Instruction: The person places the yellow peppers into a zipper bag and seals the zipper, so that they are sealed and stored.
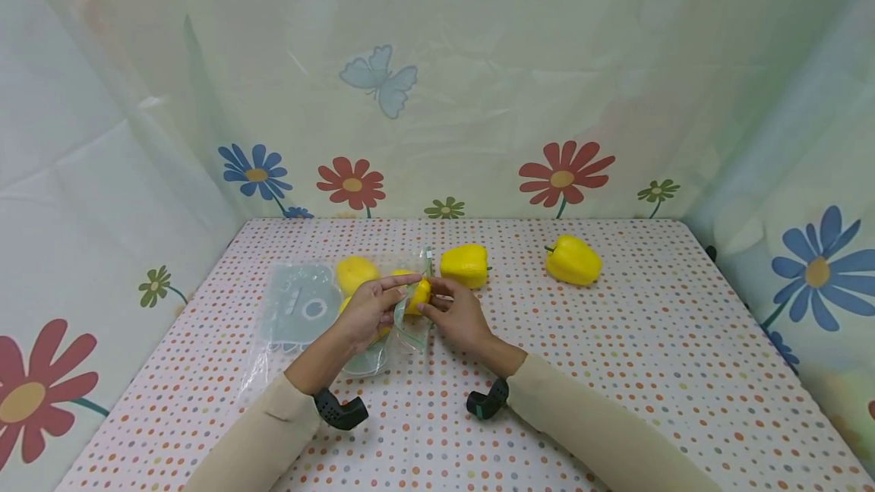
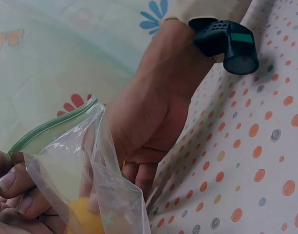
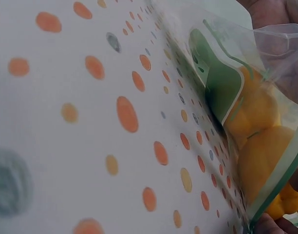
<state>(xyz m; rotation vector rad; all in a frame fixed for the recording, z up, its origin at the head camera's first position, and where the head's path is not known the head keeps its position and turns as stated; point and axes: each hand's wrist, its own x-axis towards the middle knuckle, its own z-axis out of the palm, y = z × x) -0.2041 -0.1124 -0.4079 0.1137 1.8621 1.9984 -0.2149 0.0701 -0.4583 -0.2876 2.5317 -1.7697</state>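
A clear zip bag with a green seal (image 1: 410, 336) lies on its side, its mouth facing right. My left hand (image 1: 372, 313) pinches the edge of the mouth between thumb and fingers. At the opening, my right hand (image 1: 463, 319) grips a yellow bell pepper (image 1: 420, 294), largely hidden by fingers and film. Inside the bag, more yellow peppers (image 1: 355, 273) show through the plastic; the right wrist view shows a rounded yellow pepper (image 3: 266, 156) close to the green seal strip (image 3: 280, 180). In the left wrist view, fingers (image 2: 29, 195) hold the raised bag edge.
Two loose yellow bell peppers lie on the dotted tabletop: one (image 1: 465, 265) just beyond my right hand, the other (image 1: 573, 260) farther right. A flat clear pack with a grey-blue print (image 1: 297, 302) is at the left. Flowered cloth walls (image 1: 478, 97) enclose the table.
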